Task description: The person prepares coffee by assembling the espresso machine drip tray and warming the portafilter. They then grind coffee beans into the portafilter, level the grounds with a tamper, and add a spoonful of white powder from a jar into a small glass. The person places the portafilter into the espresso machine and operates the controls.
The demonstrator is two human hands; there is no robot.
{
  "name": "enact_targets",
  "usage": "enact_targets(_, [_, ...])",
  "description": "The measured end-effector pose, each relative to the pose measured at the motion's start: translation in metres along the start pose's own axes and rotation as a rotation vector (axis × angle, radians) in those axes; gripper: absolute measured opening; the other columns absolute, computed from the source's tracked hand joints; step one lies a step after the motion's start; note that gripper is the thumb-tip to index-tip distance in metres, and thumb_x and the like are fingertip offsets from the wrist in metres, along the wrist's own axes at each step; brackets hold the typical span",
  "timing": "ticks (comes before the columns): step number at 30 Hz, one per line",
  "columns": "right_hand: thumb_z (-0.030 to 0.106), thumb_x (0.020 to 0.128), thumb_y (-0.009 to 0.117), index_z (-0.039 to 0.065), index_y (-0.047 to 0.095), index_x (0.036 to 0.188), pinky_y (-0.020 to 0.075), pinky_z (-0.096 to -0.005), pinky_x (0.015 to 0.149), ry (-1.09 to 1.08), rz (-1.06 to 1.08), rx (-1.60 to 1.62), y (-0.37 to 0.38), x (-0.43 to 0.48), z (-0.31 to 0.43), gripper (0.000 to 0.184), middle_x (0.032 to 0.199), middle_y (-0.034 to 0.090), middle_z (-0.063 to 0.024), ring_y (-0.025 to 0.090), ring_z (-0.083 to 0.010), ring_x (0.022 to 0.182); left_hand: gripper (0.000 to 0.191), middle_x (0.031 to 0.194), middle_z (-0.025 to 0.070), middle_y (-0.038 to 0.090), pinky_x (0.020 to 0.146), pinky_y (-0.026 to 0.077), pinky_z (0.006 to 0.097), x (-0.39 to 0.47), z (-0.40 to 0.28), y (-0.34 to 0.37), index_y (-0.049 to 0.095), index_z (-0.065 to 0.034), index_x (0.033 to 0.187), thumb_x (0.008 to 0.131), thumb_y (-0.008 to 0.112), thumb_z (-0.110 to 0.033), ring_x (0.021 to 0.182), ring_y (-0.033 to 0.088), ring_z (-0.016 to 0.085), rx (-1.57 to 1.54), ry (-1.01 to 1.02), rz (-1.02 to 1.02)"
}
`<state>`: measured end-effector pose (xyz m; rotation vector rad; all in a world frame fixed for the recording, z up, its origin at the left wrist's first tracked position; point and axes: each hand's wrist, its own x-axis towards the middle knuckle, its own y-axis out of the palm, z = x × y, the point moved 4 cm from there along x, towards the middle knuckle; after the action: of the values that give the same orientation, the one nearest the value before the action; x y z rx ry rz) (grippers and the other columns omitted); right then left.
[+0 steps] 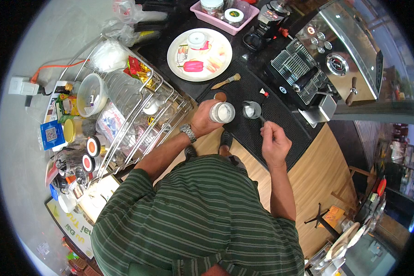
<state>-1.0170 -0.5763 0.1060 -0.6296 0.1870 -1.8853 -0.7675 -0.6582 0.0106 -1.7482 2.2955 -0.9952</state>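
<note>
My left hand (207, 119) grips a small clear jar (222, 112) with white powder inside, its mouth facing up. Between the fingers and thumb of my right hand (275, 141) is the handle of a spoon (262, 118). The spoon's far end reaches into a clear cup (253, 109) that has something white in it; its tip is hard to make out. The cup is on a black rubber bar mat (274, 127). Just beyond the jar lies a round brown object (220, 96). A wooden-handled brush (226, 82) rests on the mat farther off.
A tulip-printed plate (179, 70) with a white-lidded container (196, 40) stands ahead. At right are an espresso machine (357, 74) and a coffee grinder (267, 20). A crowded wire rack (138, 100) flanks my left arm. Jars fill a pink basket (233, 30) at the back.
</note>
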Motion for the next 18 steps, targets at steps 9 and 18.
enact_targets(9, [0.007,0.089,0.069,0.002,0.07,0.098,0.0576,-0.0385,0.061,-0.268,0.453,-0.395,0.056,0.0,0.033,0.011,0.08,0.071,-0.0163,0.072,-0.0316,0.068,0.074,0.123,0.0159,0.063,0.103,0.045,0.0467,0.009,-0.002,0.011,0.055,-0.0066,0.128,0.063,0.09,-0.019,0.116,0.059,0.038,-0.007,0.134,0.085])
enact_targets(18, [0.015,0.094,0.065,0.0,0.071,0.091,0.0519,-0.0327,0.054,0.321,0.39,-0.025,0.067,0.003,-0.002,0.017,0.068,0.068,-0.0101,0.065,-0.0185,0.058,0.08,0.125,0.0155,0.063,0.104,0.044,0.0468,0.005,0.001,0.006,0.054,-0.0062,0.129,0.061,0.093,-0.022,0.118,0.059,0.036,0.053,0.149,0.1])
